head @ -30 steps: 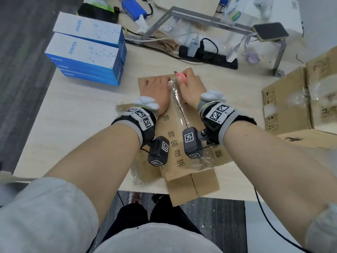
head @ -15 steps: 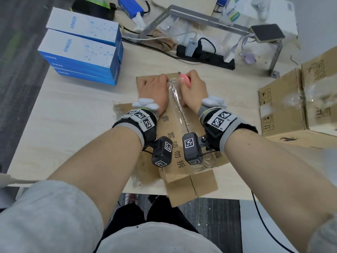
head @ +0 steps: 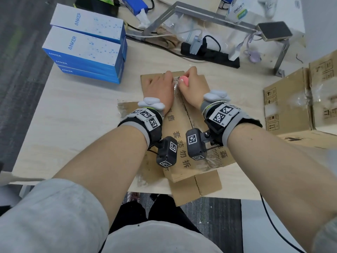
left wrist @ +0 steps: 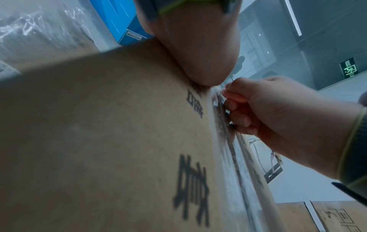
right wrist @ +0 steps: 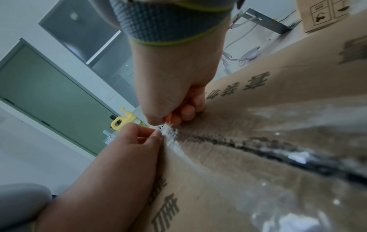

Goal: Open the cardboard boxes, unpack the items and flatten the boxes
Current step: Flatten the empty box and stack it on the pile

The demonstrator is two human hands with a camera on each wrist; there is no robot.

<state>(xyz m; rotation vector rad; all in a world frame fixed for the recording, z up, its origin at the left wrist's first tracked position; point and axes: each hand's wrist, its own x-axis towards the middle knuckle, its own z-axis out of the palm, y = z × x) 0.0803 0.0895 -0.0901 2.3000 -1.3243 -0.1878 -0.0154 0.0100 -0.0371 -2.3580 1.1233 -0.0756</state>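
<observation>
Both hands have crept toward 12 o'clock along the taped seam since the earlier frame. We press our left hand point(head: 159, 90) on the flattened cardboard box point(head: 184, 128), its fingers point(right wrist: 148, 133) pinching the clear tape point(right wrist: 170, 133) at the seam's far end. We clench our right hand point(head: 190, 86) around a pink cutter point(head: 184, 80), set against the same seam. We see the box lying across the bench point(head: 76, 125), overhanging its 6 o'clock edge; blue boxes point(head: 85, 50) are stacked at 10 o'clock, further cardboard boxes point(head: 300, 99) at 3 o'clock.
</observation>
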